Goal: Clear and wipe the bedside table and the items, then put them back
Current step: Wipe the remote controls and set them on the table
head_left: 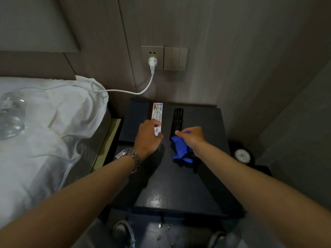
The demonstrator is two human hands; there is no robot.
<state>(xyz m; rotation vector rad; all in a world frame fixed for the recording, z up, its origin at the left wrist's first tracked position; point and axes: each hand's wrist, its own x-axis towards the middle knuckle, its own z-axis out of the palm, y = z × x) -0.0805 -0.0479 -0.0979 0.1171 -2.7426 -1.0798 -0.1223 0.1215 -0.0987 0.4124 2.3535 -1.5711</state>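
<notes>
The dark bedside table fills the middle of the view. A white remote lies at its back, and my left hand grips the remote's near end. Just to the right, a black remote lies parallel to it. My right hand holds a blue cloth bunched against the black remote's near end, with the cloth hanging down onto the tabletop. A dark flat item lies along the table's left side.
The bed with white bedding is at the left, a clear water bottle lying on it. A white plug and cable hang from the wall socket. A round dark object sits low, right of the table. My shoes show below.
</notes>
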